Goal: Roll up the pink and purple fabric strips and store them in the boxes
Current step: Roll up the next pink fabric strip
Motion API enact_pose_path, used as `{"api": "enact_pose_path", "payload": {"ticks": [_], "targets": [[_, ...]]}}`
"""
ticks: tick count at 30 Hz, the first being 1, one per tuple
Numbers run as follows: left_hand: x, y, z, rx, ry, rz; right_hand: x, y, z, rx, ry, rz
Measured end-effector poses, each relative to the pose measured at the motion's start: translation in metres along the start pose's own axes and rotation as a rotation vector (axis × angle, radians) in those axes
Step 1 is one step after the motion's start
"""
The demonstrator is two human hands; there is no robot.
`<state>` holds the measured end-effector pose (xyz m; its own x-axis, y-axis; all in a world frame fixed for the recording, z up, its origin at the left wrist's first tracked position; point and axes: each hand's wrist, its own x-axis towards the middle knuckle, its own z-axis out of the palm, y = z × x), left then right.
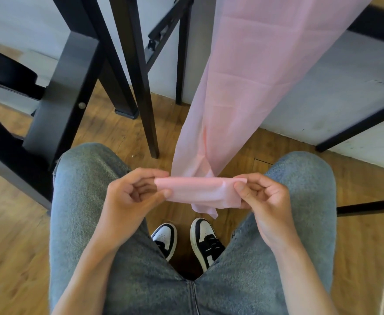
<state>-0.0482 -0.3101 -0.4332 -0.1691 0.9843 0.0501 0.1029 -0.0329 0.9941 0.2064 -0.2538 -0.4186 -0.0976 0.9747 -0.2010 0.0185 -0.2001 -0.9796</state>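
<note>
The long, thin pink fabric strip (243,92) hangs from above down to the person's lap. The left hand (131,196) and right hand (263,201) each pinch one side of its folded end. It looks light, limp and slippery, so gripping the edges should keep the roll tight.

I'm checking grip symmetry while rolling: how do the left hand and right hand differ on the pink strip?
The left hand pinches the pink strip at its rolled end's left tip; the right hand pinches the right tip. A loose flap hangs below, nearer the right hand than the left. Both grip between thumb and curled fingers.
</note>
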Motion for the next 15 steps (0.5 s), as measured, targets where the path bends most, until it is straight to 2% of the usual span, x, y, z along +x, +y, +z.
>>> {"api": "enact_pose_path", "payload": {"ticks": [4,8,12,15], "targets": [[0.0012,0.0017,0.0034,0.052,0.042,0.01,-0.0024,-0.0023,0.0018,-0.038,-0.008,-0.01],[0.0013,0.0029,0.0064,0.102,0.067,0.016,-0.003,-0.003,0.0042,0.035,-0.023,0.016],[0.0008,0.0081,0.0098,0.092,0.12,0.053,-0.0032,-0.0056,0.0036,0.063,-0.011,0.019],[0.0012,0.0089,0.008,0.035,0.11,0.059,-0.0029,-0.007,0.0003,0.058,-0.062,0.016]]}}
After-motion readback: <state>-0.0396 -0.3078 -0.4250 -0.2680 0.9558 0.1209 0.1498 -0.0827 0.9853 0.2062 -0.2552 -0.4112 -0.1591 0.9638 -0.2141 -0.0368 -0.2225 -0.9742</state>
